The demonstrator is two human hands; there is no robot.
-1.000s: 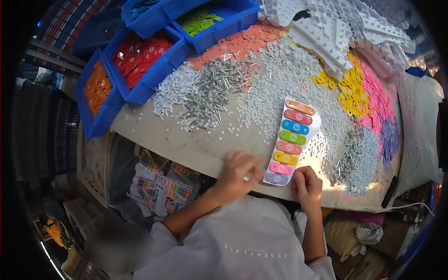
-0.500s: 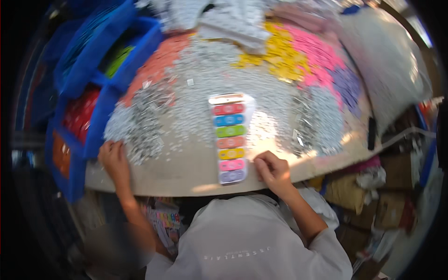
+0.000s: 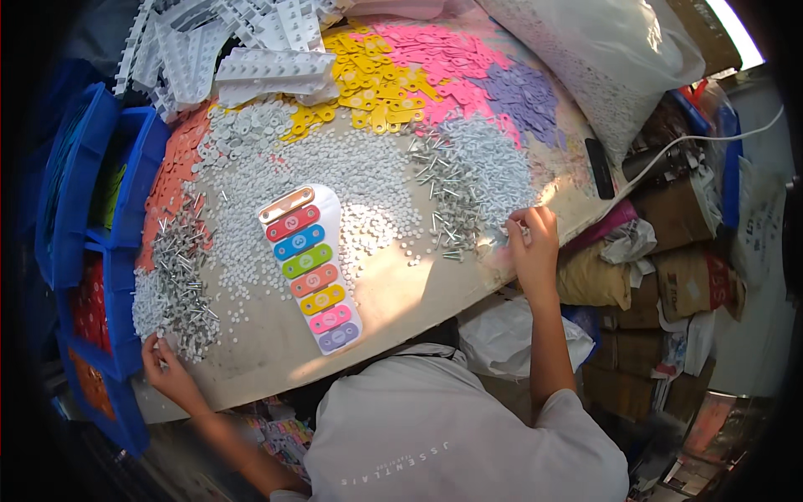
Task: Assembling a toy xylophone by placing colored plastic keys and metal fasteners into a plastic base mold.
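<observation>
Setting: crowded workshop corner; round pale worktop [image 3: 393, 293] heaped with small parts, seen from above the seated person in a white shirt.
Far left: blue bins [image 3: 125, 217] stacked along the worktop's edge, holding orange, red and green pieces.
Left hand [image 3: 167, 368]: at the near-left rim, fingers curled into the edge of a pile of metal pins [image 3: 180, 284]; grip looks closed on a pinch of them, though what sits between the fingertips is too small to tell.
Centre: toy xylophone board [image 3: 311, 268], white, lying flat and slanted, eight coloured bars from orange down to purple; untouched by either hand, with white pellets [image 3: 368, 192] scattered around it.
Handling, pins: judged light, stiff, slippery and prone to roll; best pinched singly at the shaft between thumb and forefinger.
Handling, board: judged light rigid plastic; take by its long edges, not the bars.
Back: white moulded strips [image 3: 251, 50], then yellow, pink and purple flat pieces [image 3: 435, 75] in patches.
Right hand [image 3: 531, 238]: at a second pile of pins [image 3: 473, 180], fingertips pinched shut on what seems a single pin.
Right, packages: clear bag [image 3: 611, 58] of white pieces; dark flat remote-like object [image 3: 599, 167]; brown cardboard cartons [image 3: 661, 276] with red-and-white labels stacked below the rim.
</observation>
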